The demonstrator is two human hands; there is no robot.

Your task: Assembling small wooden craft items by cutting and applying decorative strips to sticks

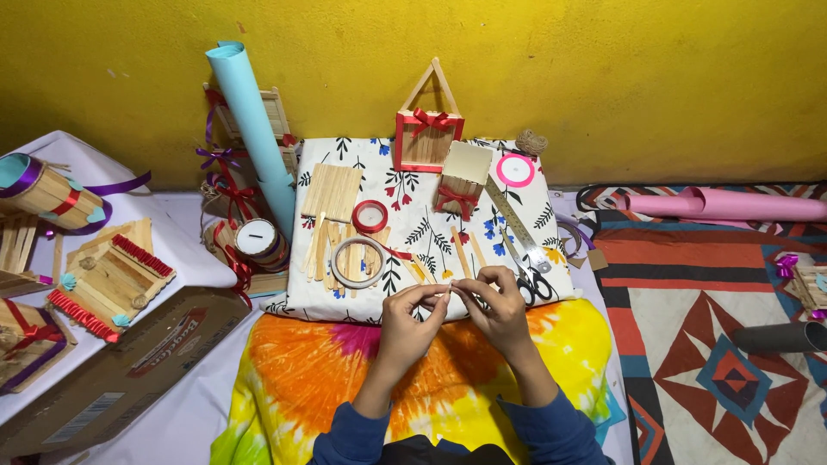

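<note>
Head view — left hand [412,320] and right hand [494,307] pinch one craft stick [449,292] at cushion [551,258] edge.

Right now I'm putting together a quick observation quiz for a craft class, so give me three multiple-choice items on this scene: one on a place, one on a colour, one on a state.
1. Where do the scissors lie?
A. on the flowered cloth, beside the right hand
B. on the cardboard box
C. on the patterned rug

2. What colour is the paper roll leaning against the wall?
A. pink
B. light blue
C. green

3. What are the hands doing?
A. resting flat on the cloth
B. left hand and right hand pinching a small thin piece between their fingertips
C. gripping the scissors

Answers:
1. A, the scissors sit by the metal ruler at the cloth's near right corner.
2. B, the leaning roll is light blue; the pink one lies on the rug.
3. B, both hands meet on the thin piece, above the cloth's near edge.
</note>
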